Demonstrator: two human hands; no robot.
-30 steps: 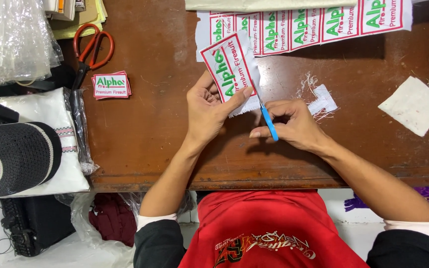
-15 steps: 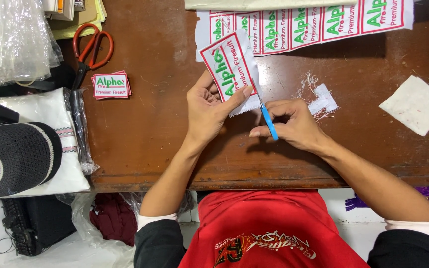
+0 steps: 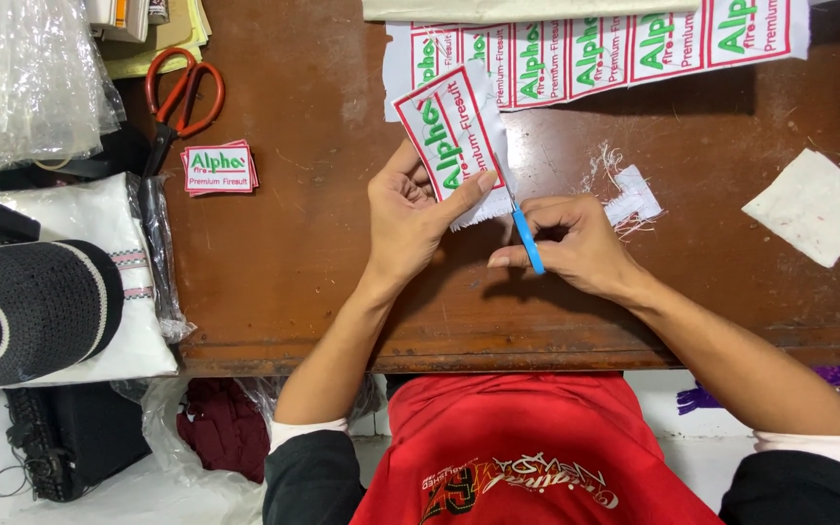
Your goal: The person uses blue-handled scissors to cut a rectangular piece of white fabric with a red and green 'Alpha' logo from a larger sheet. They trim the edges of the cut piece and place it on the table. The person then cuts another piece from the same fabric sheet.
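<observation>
I see a white fabric label (image 3: pixel 454 136) with a red border, tilted, pinched above my left hand (image 3: pixel 410 219); blue-handled snips (image 3: pixel 527 238) in my right hand (image 3: pixel 576 243) meet its lower edge.

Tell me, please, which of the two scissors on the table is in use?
The blue-handled scissors in the right hand; the orange-handled pair lies untouched at far left.

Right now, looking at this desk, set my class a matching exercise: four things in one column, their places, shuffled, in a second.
Things:
1. Red scissors
2. Cut patch
3. Blue tool
4. Black cap

Places:
A. In the right hand
B. Far left, on white cloth
C. Top left of the desk
D. In the left hand

Pairs: 1-C, 2-D, 3-A, 4-B
</observation>
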